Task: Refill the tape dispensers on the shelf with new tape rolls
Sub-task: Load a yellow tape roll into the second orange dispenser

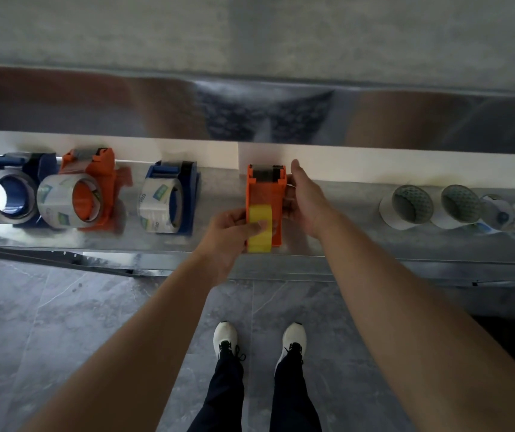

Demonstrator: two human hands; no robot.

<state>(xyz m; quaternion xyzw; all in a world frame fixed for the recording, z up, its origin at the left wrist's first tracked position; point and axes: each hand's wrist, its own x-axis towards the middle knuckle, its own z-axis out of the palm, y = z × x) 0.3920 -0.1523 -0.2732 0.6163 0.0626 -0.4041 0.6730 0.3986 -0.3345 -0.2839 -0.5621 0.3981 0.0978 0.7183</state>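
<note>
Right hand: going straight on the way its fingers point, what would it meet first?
The right hand, gripping the side of the orange plastic tape dispenser, points toward the back of the shiny metal shelf; it would probably meet the white strip there, though depth is unclear.

Single head-worn view — wide-angle, aimed forward and steeply down. The metal shelf (222, 188) crosses mid-frame at close range; floor (63, 307) and shoes (225, 335) fill the lower part.
</note>
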